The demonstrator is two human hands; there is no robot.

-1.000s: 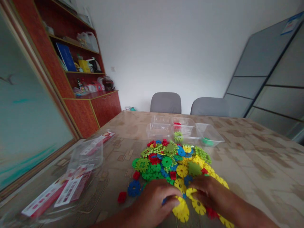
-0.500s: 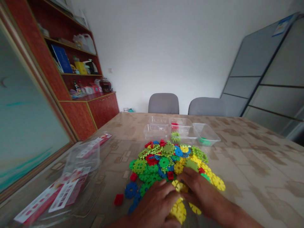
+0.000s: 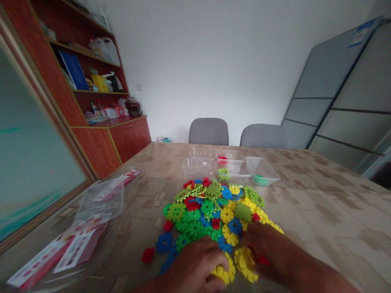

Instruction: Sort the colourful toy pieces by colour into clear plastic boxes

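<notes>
A heap of plastic snowflake discs and square blocks lies in front of me in green, yellow, blue and red. My left hand is at its near edge, fingers curled around a few yellow discs. To the right, my right hand reaches in low over the heap, fingers apart and partly blurred. Beside its thumb is another group of yellow discs. Under its palm shows a red piece. The right fingertips are partly hidden.
Clear plastic trays stand behind the heap, some holding red or green pieces. A green piece sits in the right tray. At left lie clear packaging and printed cards. A red block lies apart. Grey chairs stand beyond the table.
My hands have moved apart, the right one shifting right. A blue disc and more yellow discs now show between them. The view has shifted slightly.
</notes>
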